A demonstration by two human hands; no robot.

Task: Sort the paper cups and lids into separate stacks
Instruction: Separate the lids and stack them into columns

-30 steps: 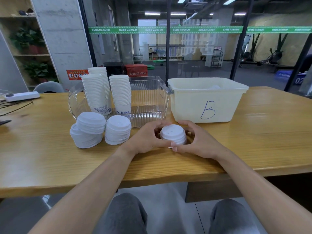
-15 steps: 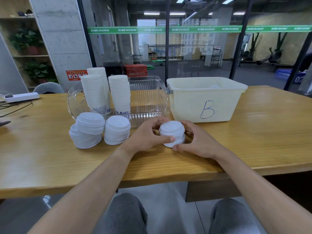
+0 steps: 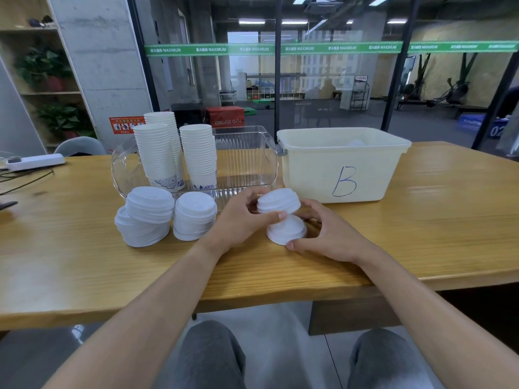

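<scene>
Three tall stacks of white paper cups (image 3: 174, 153) stand upright. Before them sit two stacks of white plastic lids (image 3: 171, 213). A small lifted lid stack (image 3: 278, 200) hangs tilted above a lower lid pile (image 3: 286, 230).

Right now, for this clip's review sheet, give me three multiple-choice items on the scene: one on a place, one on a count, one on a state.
1. Where do the paper cup stacks stand?
A. in the clear tray
B. in the bin marked B
C. on the floor

2. How many lid stacks stand on the table left of the hands?
A. one
B. two
C. five

3. What is the left hand doing?
A. lying flat on the table
B. gripping an upper bunch of lids, raised off the lower bunch
C. holding a paper cup

Key:
1 A: the cups rise from the clear tray, beside the bin marked B.
2 B: a leaning lid stack and a straight lid stack.
3 B: its fingers curl round the upper lids, tilted above the lower lids, which the right hand steadies.
</scene>
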